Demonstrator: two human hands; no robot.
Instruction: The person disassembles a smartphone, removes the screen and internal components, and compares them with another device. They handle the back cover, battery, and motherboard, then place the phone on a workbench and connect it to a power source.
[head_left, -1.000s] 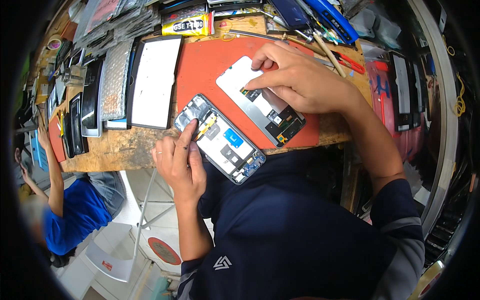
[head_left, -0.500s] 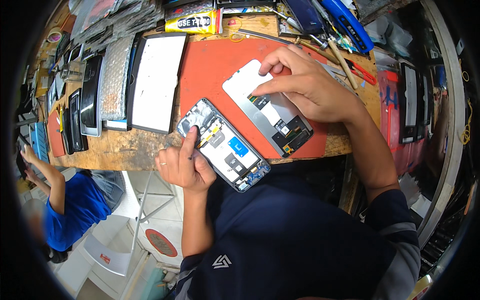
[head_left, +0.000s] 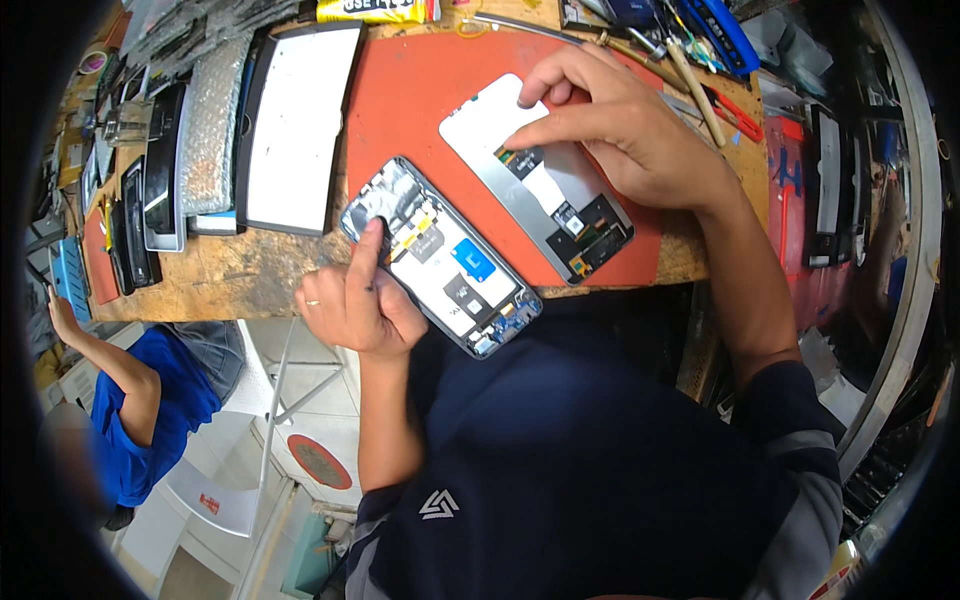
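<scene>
- Shifting since half a second ago, nearly everything on the desk (head_left: 240,270) is sitting higher in view, probably because the camera is tilting; beyond the left fingers (head_left: 366,265), a co-worker's arm (head_left: 115,355) is bending into a new pose
- Both sets of fingers are keeping almost the same spots on their parts, so this shift is seemingly meaning little for the work: phone body (head_left: 445,255) and screen panel (head_left: 535,185) are remaining separate, side by side
- Left index finger is pressing or resting on the dark upper end of the phone body while the others are curling beside it; I cannot tell whether they are gripping its edge
- Right fingers (head_left: 560,127) are standing parted over the panel's back, one tip hovering at or touching the little ribbon connector, another bending near the upper edge
- Phone body is slanting away to the right of the left fingers, its lower end jutting past the desk's edge
- Screen panel is lying below and left of the right fingers, partly over the matte red mat (head_left: 400,90)
- Around that connector, smooth grey metal is meeting black film and a white label; nearer the left fingers, a glossy blue sticker (head_left: 474,260) is sitting on pale, flat rectangles inside a thin rounded rim
- Left of the left fingers, dimpled bubble wrap (head_left: 212,140) is leaning beside a flat white slab (head_left: 295,130) with dark borders
</scene>
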